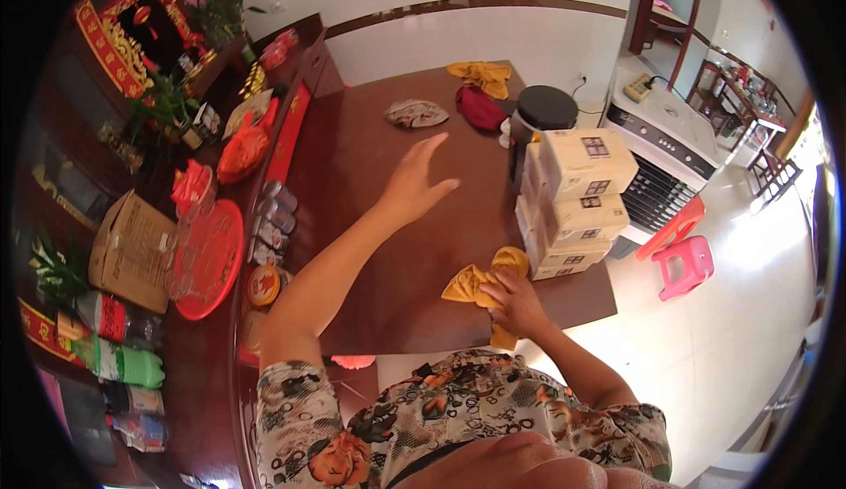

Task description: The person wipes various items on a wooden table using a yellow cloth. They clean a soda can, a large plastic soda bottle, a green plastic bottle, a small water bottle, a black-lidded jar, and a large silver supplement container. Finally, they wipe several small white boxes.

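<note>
My right hand (519,300) grips a yellow cloth (470,285), bunched at the near right of the brown table (370,251). Part of the cloth hangs down at the table's near edge. Over the middle of the table my left hand (420,182) is held out with nothing in it, its thumb apart from the fingers. Beyond that hand a patterned fabric item (416,113) lies on the tabletop. Just past the right hand rise stacked packs of tissue paper (574,225), bearing writing.
Behind the packs stands a dark container with a black lid (546,107), near a maroon cloth (478,109) and another yellow cloth (486,78). Drink cans (277,206) line the left cabinet, below a red tray (218,271) with glasses. An air cooler (661,139) and pink stool (685,267) stand right.
</note>
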Available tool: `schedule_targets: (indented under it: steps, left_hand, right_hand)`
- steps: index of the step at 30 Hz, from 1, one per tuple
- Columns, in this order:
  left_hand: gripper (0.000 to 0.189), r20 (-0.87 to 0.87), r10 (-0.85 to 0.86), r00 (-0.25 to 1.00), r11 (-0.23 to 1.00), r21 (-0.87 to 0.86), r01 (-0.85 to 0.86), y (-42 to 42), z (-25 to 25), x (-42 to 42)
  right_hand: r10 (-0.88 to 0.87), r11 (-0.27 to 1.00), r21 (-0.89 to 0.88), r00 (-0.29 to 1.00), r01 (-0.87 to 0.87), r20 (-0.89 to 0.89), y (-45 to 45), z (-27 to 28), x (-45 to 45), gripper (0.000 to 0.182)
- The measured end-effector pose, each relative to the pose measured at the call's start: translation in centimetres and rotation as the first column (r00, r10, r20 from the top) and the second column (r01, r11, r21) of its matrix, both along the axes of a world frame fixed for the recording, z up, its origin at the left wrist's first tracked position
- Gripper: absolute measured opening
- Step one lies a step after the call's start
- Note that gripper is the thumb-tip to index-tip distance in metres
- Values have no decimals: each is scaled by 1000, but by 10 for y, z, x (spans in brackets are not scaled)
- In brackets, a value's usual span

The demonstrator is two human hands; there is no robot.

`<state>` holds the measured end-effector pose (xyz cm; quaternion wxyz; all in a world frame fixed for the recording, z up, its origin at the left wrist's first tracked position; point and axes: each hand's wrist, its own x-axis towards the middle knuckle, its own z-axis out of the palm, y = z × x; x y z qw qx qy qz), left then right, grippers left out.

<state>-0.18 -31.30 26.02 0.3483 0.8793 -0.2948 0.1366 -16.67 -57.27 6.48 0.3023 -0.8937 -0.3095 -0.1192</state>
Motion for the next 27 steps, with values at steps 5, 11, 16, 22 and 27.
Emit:
schedule_targets:
  steps: [5, 11, 16, 22, 27]
  left_hand:
    - [101, -118, -87, 989, 977, -206, 61, -121, 3, 110]
    - [128, -140, -5, 990, 991, 129, 23, -206, 15, 154]
    - [123, -108, 85, 991, 978, 197, -63, -207, 13, 159]
    - [109, -187, 195, 963, 946, -222, -235, -65, 7, 179]
    - [104, -31, 313, 949, 947, -66, -314, 31, 30, 90]
  right_hand:
    - [-107, 992, -78, 991, 100, -81, 7, 11, -5, 58]
    - [-118, 989, -102, 983, 104, -142, 5, 8, -5, 59]
    - [-142, 988, -80, 981, 132, -136, 3, 2, -4, 58]
    - [-124, 990, -87, 984, 113, -128, 8, 6, -1, 62]
    - [-158, 982, -124, 976, 140, -151, 11, 13, -1, 56]
